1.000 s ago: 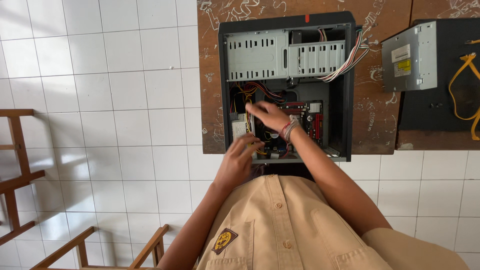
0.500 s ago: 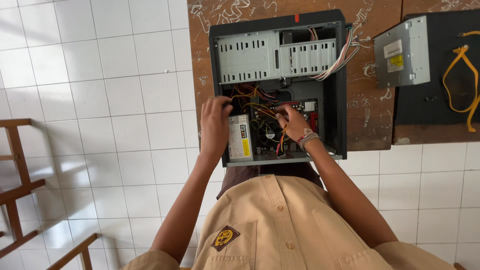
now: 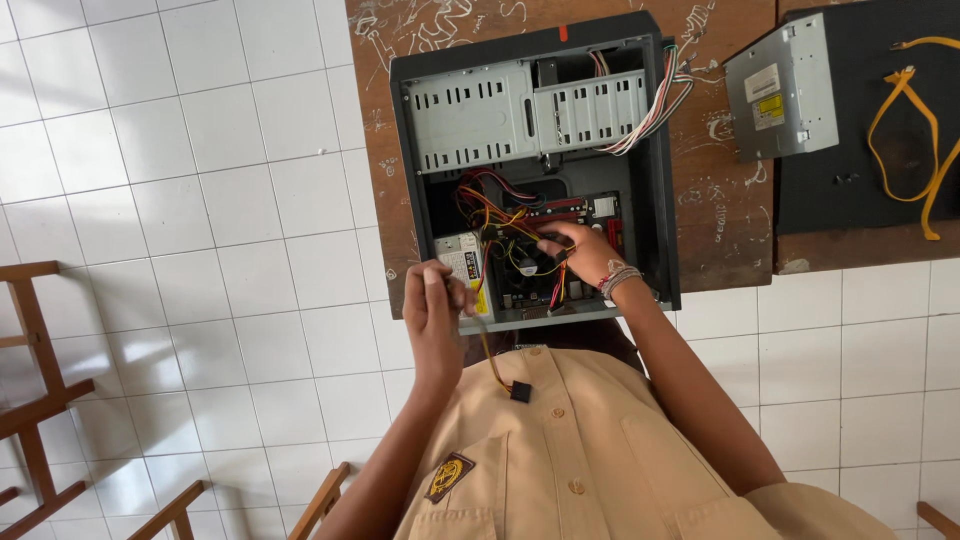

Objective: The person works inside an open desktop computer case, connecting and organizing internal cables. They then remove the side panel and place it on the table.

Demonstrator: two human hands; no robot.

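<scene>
Nearest, a tan shirt (image 3: 590,460) with a badge on the chest. Against it, a small black plug (image 3: 520,391) dangling at the end of a thin cable (image 3: 489,352).

Just above, left hand (image 3: 432,312) raised at the near edge of the computer case (image 3: 535,165), fingers curled closed round that cable and held beside a grey power box (image 3: 462,262) in the case's lower left corner.

To the right, right hand (image 3: 578,253) reaching inside the case, beaded bracelet (image 3: 617,278) on the wrist, fingers bent down among a tangle of red, yellow and black wires (image 3: 500,215) over the circuit board; whether gripping a wire or only touching, cannot tell.

Farther in, two grey metal drive bays (image 3: 530,110) across the top of the open case, with a bundle of coloured wires (image 3: 655,110) looping out at the right side.

Beneath the case, a scratched brown wooden bench (image 3: 725,190), scribbled with white marks. Well to the right on it, a grey metal drive (image 3: 782,88) resting against a black panel (image 3: 880,130), with a yellow cable (image 3: 915,120) lying loose across that panel.

Left, white tiled floor (image 3: 180,200) and parts of wooden chairs (image 3: 35,370).
</scene>
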